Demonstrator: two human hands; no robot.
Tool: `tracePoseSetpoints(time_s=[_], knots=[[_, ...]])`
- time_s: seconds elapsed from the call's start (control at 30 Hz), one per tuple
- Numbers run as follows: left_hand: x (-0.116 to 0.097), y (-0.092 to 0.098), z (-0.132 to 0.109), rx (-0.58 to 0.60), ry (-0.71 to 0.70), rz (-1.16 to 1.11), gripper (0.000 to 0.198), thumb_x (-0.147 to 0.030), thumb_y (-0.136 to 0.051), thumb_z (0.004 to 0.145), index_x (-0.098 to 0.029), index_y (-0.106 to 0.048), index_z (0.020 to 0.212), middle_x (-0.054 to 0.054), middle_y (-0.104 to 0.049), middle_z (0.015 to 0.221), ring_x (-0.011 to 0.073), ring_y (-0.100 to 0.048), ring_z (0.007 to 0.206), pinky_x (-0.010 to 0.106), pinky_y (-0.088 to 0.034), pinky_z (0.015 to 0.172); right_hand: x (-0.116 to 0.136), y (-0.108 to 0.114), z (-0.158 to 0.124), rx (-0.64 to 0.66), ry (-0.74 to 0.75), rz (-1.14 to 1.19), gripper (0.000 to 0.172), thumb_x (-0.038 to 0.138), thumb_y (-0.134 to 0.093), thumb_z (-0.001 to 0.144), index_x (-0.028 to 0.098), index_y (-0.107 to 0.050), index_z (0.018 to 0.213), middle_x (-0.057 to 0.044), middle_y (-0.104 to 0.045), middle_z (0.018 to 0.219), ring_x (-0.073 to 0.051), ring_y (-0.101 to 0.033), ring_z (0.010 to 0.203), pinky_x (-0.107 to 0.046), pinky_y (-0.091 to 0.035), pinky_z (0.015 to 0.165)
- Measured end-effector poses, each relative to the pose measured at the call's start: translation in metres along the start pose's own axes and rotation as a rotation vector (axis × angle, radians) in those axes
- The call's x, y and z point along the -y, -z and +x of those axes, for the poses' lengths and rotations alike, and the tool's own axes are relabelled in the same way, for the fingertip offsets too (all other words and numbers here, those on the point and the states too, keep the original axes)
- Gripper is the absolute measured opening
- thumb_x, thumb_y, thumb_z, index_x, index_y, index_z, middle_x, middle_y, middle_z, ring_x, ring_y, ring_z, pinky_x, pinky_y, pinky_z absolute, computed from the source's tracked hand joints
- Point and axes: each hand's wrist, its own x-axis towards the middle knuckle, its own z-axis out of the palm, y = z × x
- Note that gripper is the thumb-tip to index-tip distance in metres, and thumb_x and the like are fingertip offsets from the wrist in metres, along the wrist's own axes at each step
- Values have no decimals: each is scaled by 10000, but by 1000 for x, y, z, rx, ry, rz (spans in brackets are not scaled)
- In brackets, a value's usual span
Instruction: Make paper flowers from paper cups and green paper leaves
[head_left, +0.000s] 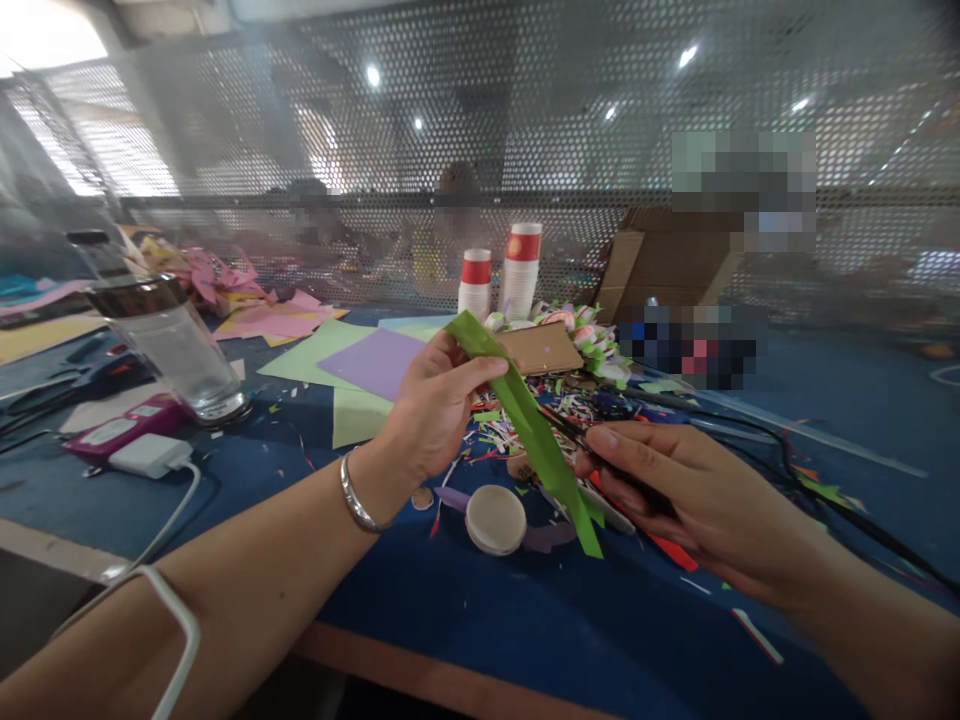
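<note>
My left hand (431, 405) pinches the upper end of a folded green paper strip (534, 430) between thumb and fingers. The strip slants down to the right over the table. My right hand (682, 475) is closed around dark scissors (566, 427), whose blades reach the strip's right edge near its middle. Fingers cover most of the handles. Below the strip lies a round white cup-like piece (496, 520), with a purple paper scrap (551, 537) beside it. Something flat and red (671, 545) shows under my right hand.
Shredded paper (577, 400) lies behind the strip, near a cardboard piece (541, 347) and two paper cup stacks (521, 275). Coloured sheets (371, 360), a glass bottle (172, 350) and a purple power strip (127, 430) stand left. A cardboard box (667, 255) and cables are right.
</note>
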Motion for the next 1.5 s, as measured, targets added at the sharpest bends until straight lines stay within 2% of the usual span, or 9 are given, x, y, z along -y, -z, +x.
tracePoseSetpoints(time_s=[0.27, 0.53, 0.67, 0.8, 1.03, 1.13, 1.27, 1.5], knots=[[0, -2, -3, -2, 32, 2, 190, -97, -761, 721, -177, -630, 833, -19, -696, 791, 119, -688, 740, 254, -530, 722, 0, 1, -1, -9, 11, 14, 557, 728, -770, 764, 178, -683, 764, 72, -392, 520, -41, -231, 427, -210, -94, 390], [2, -10, -12, 30, 198, -67, 144, -107, -760, 746, -166, -677, 848, 20, -749, 839, 172, -738, 849, 278, -540, 752, 2, 0, -2, -8, 44, 94, 530, 684, -785, 788, 164, -692, 746, 72, -396, 513, -29, -235, 404, -193, -121, 364], [5, -11, -13, -33, 297, -51, 178, -106, -779, 739, -167, -700, 887, 25, -768, 908, 148, -718, 825, 256, -527, 711, 1, 1, -2, -13, 46, 126, 526, 678, -799, 780, 163, -701, 750, 72, -404, 520, -20, -247, 401, -182, -125, 361], [5, -12, -15, -53, 351, -52, 173, -95, -781, 746, -170, -700, 879, -4, -749, 846, 115, -692, 750, 236, -518, 674, 0, 2, -2, -27, 51, 117, 500, 656, -780, 819, 162, -716, 772, 68, -413, 541, -17, -249, 418, -176, -127, 370], [6, -13, -15, -85, 460, -128, 169, -49, -756, 759, -157, -689, 871, -5, -741, 815, 102, -693, 689, 239, -536, 668, 0, 0, 0, -20, 43, 120, 534, 683, -781, 796, 159, -688, 742, 66, -419, 529, -19, -246, 401, -191, -109, 367], [8, -13, -14, -91, 460, -139, 154, -30, -756, 752, -147, -673, 805, -10, -724, 788, 91, -681, 689, 226, -519, 675, 1, -1, 1, -19, 47, 139, 522, 665, -782, 807, 160, -675, 729, 70, -406, 526, -17, -243, 404, -187, -112, 372], [11, -13, -13, -89, 425, -132, 163, -28, -766, 752, -145, -700, 845, -11, -720, 793, 79, -661, 695, 209, -478, 657, 1, -1, 1, -13, 61, 147, 510, 657, -779, 811, 164, -675, 736, 68, -409, 523, -20, -243, 395, -195, -107, 370], [11, -14, -15, -55, 405, -178, 138, -55, -782, 742, -142, -701, 812, -4, -728, 792, 89, -661, 699, 217, -484, 661, 3, -4, -1, -27, 69, 175, 525, 660, -789, 788, 160, -663, 688, 60, -416, 507, -23, -242, 383, -205, -100, 374]])
